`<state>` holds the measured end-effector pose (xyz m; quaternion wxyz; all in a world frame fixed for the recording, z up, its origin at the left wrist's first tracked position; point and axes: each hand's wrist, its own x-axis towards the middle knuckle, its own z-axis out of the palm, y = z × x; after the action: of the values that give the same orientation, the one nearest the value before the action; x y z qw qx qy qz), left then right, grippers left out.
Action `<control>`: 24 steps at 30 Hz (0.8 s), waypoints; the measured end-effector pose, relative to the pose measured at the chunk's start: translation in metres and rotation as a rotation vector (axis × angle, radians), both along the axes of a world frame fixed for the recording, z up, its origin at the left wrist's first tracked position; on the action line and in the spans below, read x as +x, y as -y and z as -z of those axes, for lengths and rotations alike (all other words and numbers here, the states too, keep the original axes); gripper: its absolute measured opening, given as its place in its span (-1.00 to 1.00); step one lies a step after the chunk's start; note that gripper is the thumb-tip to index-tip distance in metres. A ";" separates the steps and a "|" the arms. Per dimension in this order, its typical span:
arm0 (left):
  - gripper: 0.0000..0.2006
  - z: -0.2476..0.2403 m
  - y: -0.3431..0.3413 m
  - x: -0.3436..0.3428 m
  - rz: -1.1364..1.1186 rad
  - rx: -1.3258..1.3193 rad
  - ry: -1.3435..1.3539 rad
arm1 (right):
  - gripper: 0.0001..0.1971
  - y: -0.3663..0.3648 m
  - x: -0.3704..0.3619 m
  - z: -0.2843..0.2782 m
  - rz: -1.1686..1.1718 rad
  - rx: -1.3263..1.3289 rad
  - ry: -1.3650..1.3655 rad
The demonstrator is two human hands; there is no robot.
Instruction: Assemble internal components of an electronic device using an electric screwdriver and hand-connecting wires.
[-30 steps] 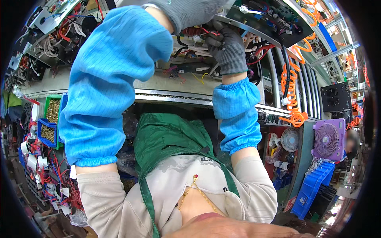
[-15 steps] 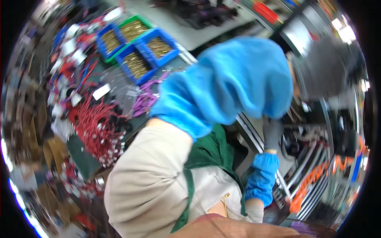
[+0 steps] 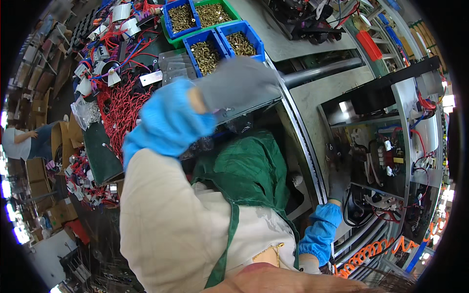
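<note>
Green counter point(image 3: 103, 158), upper left of frame; open metal chassis point(image 3: 404, 105), right. Blue bins point(image 3: 261, 51), upper centre, hold brass fasteners point(image 3: 242, 44). Left hand point(image 3: 242, 83) nearest bins, right hand point(image 3: 338, 177) beside chassis; openness, grip: cannot tell. Advisable: slow reach, knuckles clear of bin rims. Left hand smeared; right hand's far end lost in dark.

Grey gloves point(image 3: 239, 84) worn with bright blue gathered oversleeves point(image 3: 163, 122), beige top point(image 3: 166, 215) partly covered by creased green apron point(image 3: 249, 168), narrow green straps point(image 3: 228, 244) attached, thin gold-coloured chain point(image 3: 278, 248) left showing
</note>
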<state>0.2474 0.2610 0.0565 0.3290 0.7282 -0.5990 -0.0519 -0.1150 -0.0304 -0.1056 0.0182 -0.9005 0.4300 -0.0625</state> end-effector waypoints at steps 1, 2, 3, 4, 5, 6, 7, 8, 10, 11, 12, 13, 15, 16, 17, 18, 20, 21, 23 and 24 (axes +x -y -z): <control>-0.78 0.016 -0.030 0.018 -0.173 0.219 0.252 | -0.46 -0.003 0.001 -0.002 -0.011 -0.050 -0.042; -0.73 0.031 -0.055 0.023 -0.185 0.400 0.169 | -0.46 -0.011 0.008 -0.009 -0.017 -0.045 -0.045; -0.67 0.045 -0.073 0.022 -0.188 0.578 0.083 | -0.47 -0.022 0.017 -0.022 -0.004 -0.039 0.055; -0.67 0.058 -0.087 0.016 -0.188 0.583 0.081 | -0.49 -0.031 0.028 -0.033 0.007 -0.032 0.156; -0.59 0.070 -0.099 0.007 -0.195 0.459 0.239 | -0.49 -0.036 0.033 -0.038 0.015 -0.027 0.152; -0.51 0.081 -0.105 0.001 -0.195 0.324 0.390 | -0.50 -0.040 0.036 -0.043 -0.060 -0.070 0.188; -0.51 0.089 -0.110 -0.001 -0.190 0.329 0.387 | -0.49 -0.046 0.050 -0.051 -0.147 -0.106 0.227; -0.45 0.095 -0.114 -0.002 -0.187 0.407 0.415 | -0.54 -0.057 0.067 -0.061 -0.162 0.034 0.315; -0.41 0.101 -0.120 0.000 -0.184 0.406 0.408 | -0.64 -0.071 0.101 -0.064 -0.380 0.103 0.394; -0.41 0.103 -0.121 0.002 -0.187 0.405 0.409 | -0.68 -0.085 0.127 -0.064 -0.461 0.165 0.424; -0.41 0.103 -0.122 0.003 -0.194 0.377 0.452 | -0.72 -0.106 0.154 -0.066 -0.543 0.225 0.452; -0.42 0.103 -0.124 0.003 -0.213 0.358 0.497 | -0.75 -0.129 0.185 -0.071 -0.694 0.235 0.469; -0.49 0.105 -0.116 0.001 -0.143 0.332 0.492 | -0.76 -0.156 0.237 -0.059 -0.886 0.330 0.358; -0.51 0.110 -0.114 0.003 -0.116 0.330 0.499 | -0.77 -0.170 0.257 -0.046 -0.881 0.306 0.309; -0.57 0.130 -0.112 0.010 -0.101 0.260 0.462 | -0.76 -0.184 0.281 -0.037 -0.893 0.283 0.264; -0.61 0.134 -0.114 0.011 -0.114 0.264 0.467 | -0.76 -0.199 0.302 -0.034 -0.970 0.298 0.286; -0.66 0.158 -0.112 0.013 -0.112 0.166 0.459 | -0.70 -0.218 0.318 -0.036 -0.632 0.432 0.140; -0.67 0.133 -0.109 0.011 -0.079 0.285 0.447 | -0.65 -0.221 0.321 -0.036 -0.578 0.436 0.180; -0.67 0.131 -0.115 0.014 -0.085 0.326 0.522 | -0.64 -0.228 0.331 -0.033 -0.566 0.407 0.162; -0.67 0.136 -0.121 0.017 -0.109 0.328 0.523 | -0.64 -0.230 0.334 -0.032 -0.590 0.404 0.161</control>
<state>0.2643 0.3823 -0.0798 0.0441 0.7913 -0.6071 0.0588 0.2187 0.1995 -0.0736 0.2469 -0.9562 0.1525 -0.0388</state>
